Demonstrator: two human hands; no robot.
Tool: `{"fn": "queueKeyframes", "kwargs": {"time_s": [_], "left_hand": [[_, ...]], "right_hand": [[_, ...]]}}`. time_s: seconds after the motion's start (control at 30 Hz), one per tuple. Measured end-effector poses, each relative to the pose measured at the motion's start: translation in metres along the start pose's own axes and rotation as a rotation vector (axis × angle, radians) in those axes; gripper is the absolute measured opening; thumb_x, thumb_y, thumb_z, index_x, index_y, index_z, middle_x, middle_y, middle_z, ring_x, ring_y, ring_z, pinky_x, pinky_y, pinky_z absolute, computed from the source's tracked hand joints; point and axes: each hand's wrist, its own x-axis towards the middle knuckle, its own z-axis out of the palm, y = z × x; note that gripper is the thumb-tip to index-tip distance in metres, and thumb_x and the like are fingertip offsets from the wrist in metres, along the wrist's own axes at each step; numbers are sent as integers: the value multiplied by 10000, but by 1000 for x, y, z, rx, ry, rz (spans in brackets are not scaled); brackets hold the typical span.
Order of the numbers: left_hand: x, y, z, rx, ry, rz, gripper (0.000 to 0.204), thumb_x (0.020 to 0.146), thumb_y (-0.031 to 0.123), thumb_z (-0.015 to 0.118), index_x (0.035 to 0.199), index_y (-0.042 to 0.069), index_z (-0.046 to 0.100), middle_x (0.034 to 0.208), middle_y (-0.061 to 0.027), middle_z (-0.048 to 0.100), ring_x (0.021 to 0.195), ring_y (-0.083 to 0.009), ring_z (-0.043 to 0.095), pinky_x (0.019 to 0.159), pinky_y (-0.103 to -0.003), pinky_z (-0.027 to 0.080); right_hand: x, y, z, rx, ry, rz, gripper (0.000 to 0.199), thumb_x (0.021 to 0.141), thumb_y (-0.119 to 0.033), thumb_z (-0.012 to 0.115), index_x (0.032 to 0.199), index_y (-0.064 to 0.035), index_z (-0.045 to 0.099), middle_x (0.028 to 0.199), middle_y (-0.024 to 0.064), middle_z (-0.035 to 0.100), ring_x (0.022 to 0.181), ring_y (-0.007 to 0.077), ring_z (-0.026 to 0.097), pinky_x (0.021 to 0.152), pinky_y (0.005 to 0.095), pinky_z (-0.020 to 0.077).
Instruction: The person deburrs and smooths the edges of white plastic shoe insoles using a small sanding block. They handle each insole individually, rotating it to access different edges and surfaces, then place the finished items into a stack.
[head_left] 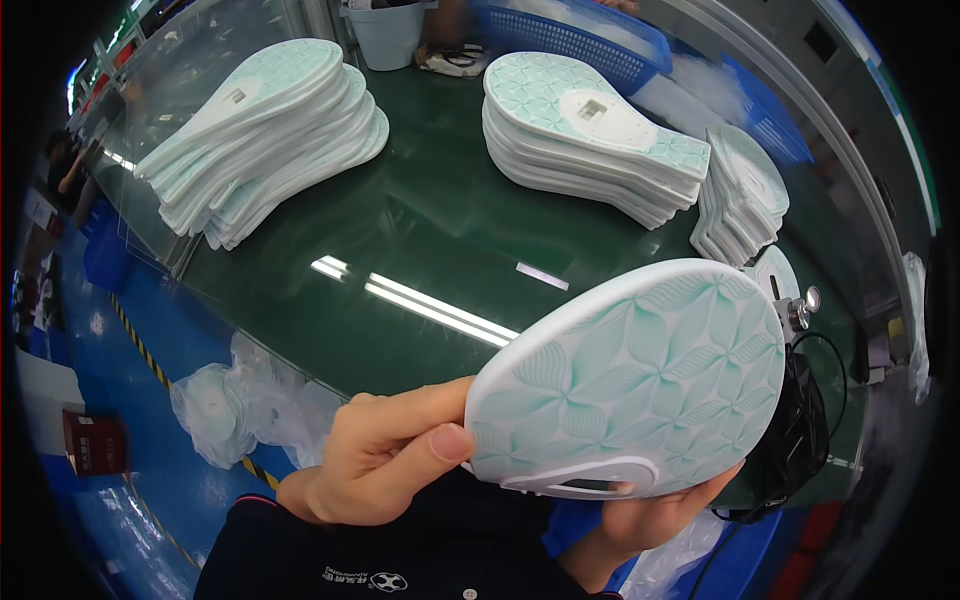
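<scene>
A white plastic panel (640, 380) with a rounded end and a green leaf pattern is held up tilted in front of me. My left hand (385, 450) pinches its left rim, thumb on the patterned face. From below, my right hand (665, 515) grips the lower edge, its fingers partly hidden behind the panel. Close to that edge, an oval white area has a slot through it. Beyond the panel, a stack of like paddle-shaped panels (590, 130) lies on the green table, and another stack (270, 130) leans in steps at the far left.
A smaller stack of panels (745, 190) stands at the right, near a metal knob (805, 305) and a black bag (800, 440). Blue baskets (590, 40) and a pale bucket (388, 35) line the back. Clear plastic bags (250, 400) hang beside the table's left edge.
</scene>
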Motion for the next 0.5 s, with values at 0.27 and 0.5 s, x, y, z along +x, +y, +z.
{"fn": "queueKeyframes", "kwargs": {"time_s": [0.27, 0.5], "left_hand": [[-7, -10, -5, 61, 140, -7, 328, 839, 146, 460, 1050, -103, 488, 800, -106, 601, 685, -92, 535, 602, -191, 397], [-10, -21, -8, 35, 285, 67, 357, 819, 203, 495, 979, -115, 510, 810, -112, 590, 699, -105, 519, 611, -199, 382]], "right_hand": [[6, -9, -1, 164, -96, 106, 599, 816, -173, 501, 1272, 8, 157, 1282, 177, 266, 1152, 256, 333, 944, 372, 281], [14, -15, 9, 1086, -161, 361, 489, 890, -321, 300, 1298, -85, 170, 1297, 110, 271, 1156, 256, 326, 936, 411, 315]]}}
